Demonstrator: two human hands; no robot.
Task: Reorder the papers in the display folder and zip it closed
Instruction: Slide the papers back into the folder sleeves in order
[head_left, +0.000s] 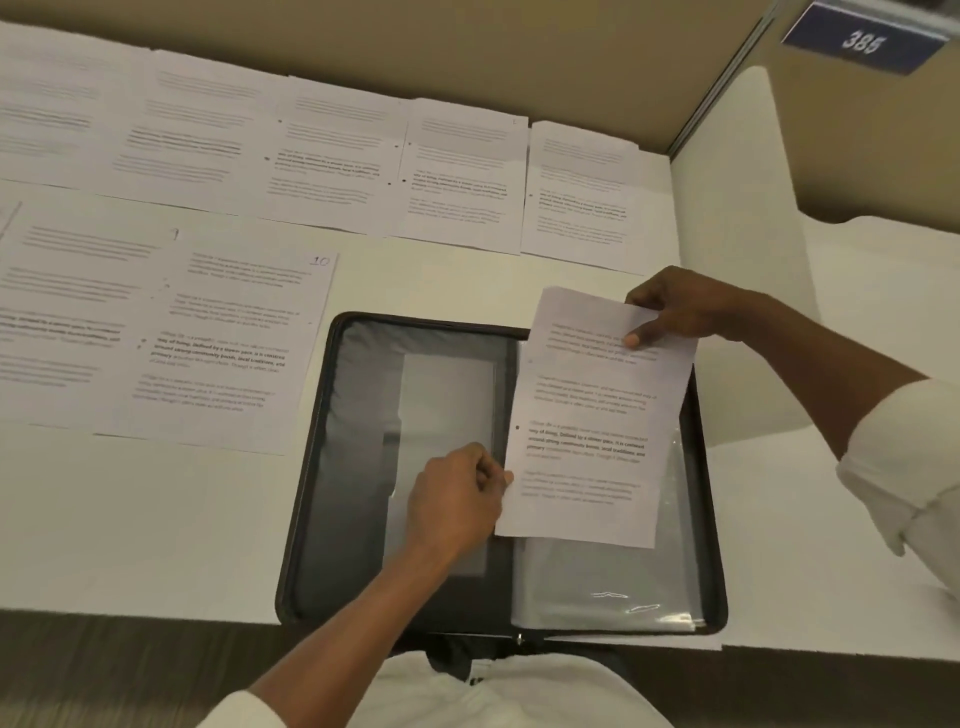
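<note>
A person is holding a printed sheet (587, 431) over the right half of the open display folder (332, 467), right hand (675, 306) pinching its top edge, left hand (457, 499) pinching its side, apparently mid-reordering, with a square feed into the clear sleeve (597, 587) likely coming next.

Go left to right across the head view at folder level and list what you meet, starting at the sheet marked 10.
From the left: sheet marked 10 → left hand → held sheet → right sleeve. The right hand and the open folder overlap the held sheet, so both are left out.
</note>
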